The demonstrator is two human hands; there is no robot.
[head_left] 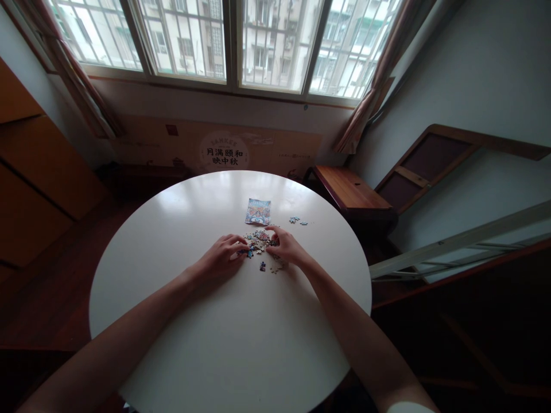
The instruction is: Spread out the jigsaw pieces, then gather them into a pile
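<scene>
While the heap of jigsaw pieces (259, 243) lies well inside the rim of a round white table (224, 355), two hands work at its sides. The left hand (226, 251) bends its fingers over the left border; the right hand (286, 245) curves at the other side, its thumb and forefinger apart. Whether either one grips a piece, one cannot tell — the fingers hide it. Just beyond the heap lies a colourful packet (258, 211), and to its right a few loose pieces (294, 219). One dark piece (262, 267) is on the near side. From there, broad white surface stretches between the forearms; past the far right edge stands a wooden bench (350, 186).
</scene>
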